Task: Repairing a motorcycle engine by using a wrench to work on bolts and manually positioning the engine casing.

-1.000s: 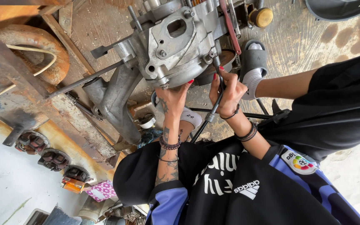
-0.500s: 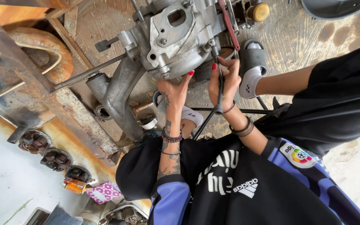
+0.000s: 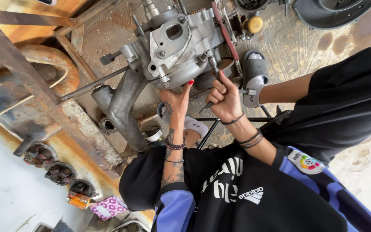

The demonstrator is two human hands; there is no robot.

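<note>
Left hand [image 3: 177, 99] presses flat, fingers spread, on the engine casing [image 3: 174, 43], likely heavy, rigid and greasy; right hand [image 3: 224, 99] is clenched around a slim metal tool [image 3: 214, 68].

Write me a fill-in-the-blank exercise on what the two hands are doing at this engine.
1. The left hand rests against the grey metal ____.
2. The right hand grips a ____ set against the engine case.
3. Both wrists wear ____.
4. A foot in a grey ____ rests beside the case.

Missing words: engine case; tool; bracelets; sandal
</note>
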